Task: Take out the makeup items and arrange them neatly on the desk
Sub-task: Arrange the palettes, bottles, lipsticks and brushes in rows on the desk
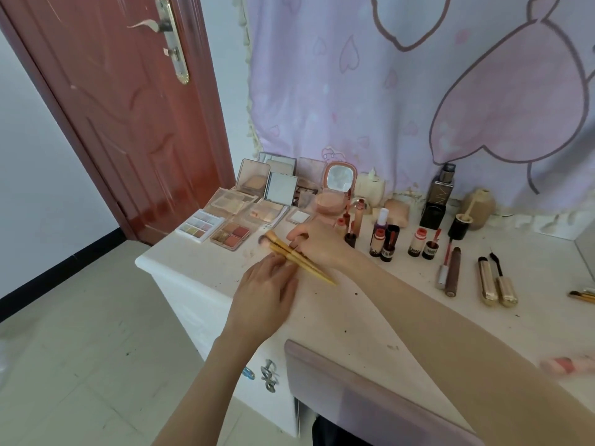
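Note:
Two gold-handled makeup brushes [297, 257] lie side by side on the white desk [370, 317], bristles pointing up-left. My left hand [267, 291] touches their handles from below with fairly straight fingers. My right hand [317, 241] rests on the brushes from above, fingers curled at their middle. Open eyeshadow palettes [230, 235] and compacts [280, 188] are grouped at the desk's back left. Lip glosses and small bottles [386, 243] stand in a row at the middle. Mascara tubes [497, 283] lie to the right.
A dark square bottle [438, 197] and a beige vase [479, 204] stand by the lilac curtain. More gold brushes [582, 296] lie at the right edge. A pink tube [570, 363] is near me. A chair back [370, 391] is in front. A red door [128, 117] is on the left.

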